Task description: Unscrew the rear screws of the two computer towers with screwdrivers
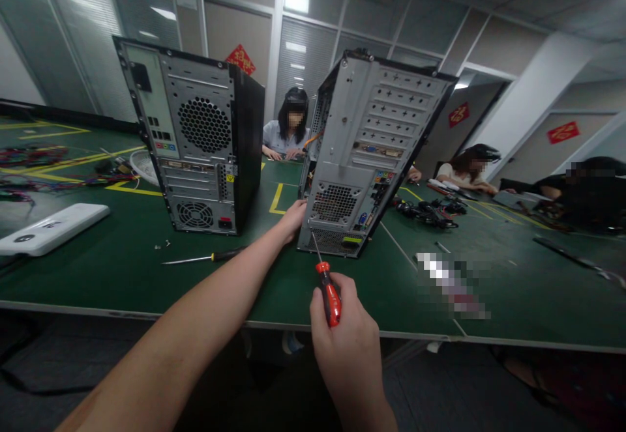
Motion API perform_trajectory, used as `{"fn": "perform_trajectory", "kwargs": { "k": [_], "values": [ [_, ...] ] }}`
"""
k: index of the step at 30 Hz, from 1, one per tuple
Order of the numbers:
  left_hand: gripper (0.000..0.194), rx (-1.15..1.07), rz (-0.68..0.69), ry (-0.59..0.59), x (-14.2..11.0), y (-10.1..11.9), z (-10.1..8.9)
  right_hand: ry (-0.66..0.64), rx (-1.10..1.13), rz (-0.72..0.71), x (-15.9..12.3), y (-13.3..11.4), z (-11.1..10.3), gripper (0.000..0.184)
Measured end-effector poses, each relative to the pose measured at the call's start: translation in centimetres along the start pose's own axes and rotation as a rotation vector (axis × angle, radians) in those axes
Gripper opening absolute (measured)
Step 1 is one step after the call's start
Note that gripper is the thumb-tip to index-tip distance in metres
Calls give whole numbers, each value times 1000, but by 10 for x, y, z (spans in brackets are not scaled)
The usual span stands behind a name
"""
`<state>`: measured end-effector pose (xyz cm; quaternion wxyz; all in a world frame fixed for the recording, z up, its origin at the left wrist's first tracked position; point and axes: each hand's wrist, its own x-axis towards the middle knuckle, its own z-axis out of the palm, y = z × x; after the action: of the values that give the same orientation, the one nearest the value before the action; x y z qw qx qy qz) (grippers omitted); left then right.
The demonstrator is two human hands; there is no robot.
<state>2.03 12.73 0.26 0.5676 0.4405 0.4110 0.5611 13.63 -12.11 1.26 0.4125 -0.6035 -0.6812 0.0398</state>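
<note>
The right hand [349,331] has its fingers clamped around a red-and-black screwdriver [333,305], whose tip is at the lower left of the rear panel of a computer case [345,161]. The left hand [295,218] is at that case's left side; I cannot tell how its fingers are set. The case stands on a green tabletop [122,279] marked with yellow tape [276,207]. Left of it stand a second case [177,148] and, nearer the edge, a yellow-collared screwdriver [188,260]; a white device [53,229] lies farther left. Black cables [430,212] are heaped to the right. Beyond, people sit at the table, before glass panels [141,5] and doors bearing red diamond signs [458,115]
</note>
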Motion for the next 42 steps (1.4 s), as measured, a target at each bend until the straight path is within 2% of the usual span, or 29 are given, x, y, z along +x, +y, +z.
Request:
{"fn": "perform_trajectory", "kwargs": {
  "k": [3, 7, 12, 17, 19, 25, 31, 33, 35, 39, 42],
  "values": [
    [41, 16, 4, 4, 2, -1, -1, -6, -57, -17, 0, -1, 1, 26],
    [44, 10, -6, -1, 3, -2, 0, 2, -20, -8, 0, 0, 0, 22],
    [48, -10, -23, -21, -1, 1, 1, -19, 109, 112, 0, 1, -4, 24],
    [47, -21, -24, -22, -3, 2, 2, -39, 147, 179, 0, -1, -2, 30],
    [46, -27, -10, -16, -2, 1, 3, -52, 198, 196, 0, -1, 0, 33],
    [49, -41, 3, -15, -2, -1, 4, -118, 447, 130, 2, -2, 1, 36],
    [45, -32, -30, -5, -6, 3, 3, -124, 659, 366, -2, 1, 4, 34],
    [44, -25, -35, 0, -6, 4, 3, -155, 698, 392, -2, 2, 2, 32],
    [44, -16, -32, 2, -6, 4, 3, -178, 601, 362, -1, 3, -2, 30],
    [47, -4, -22, 0, -2, 3, 2, -114, 176, 214, 1, 1, -12, 29],
    [48, -14, -26, -12, -2, 1, 2, -71, 106, 185, 1, -1, -14, 34]
  ]
}}
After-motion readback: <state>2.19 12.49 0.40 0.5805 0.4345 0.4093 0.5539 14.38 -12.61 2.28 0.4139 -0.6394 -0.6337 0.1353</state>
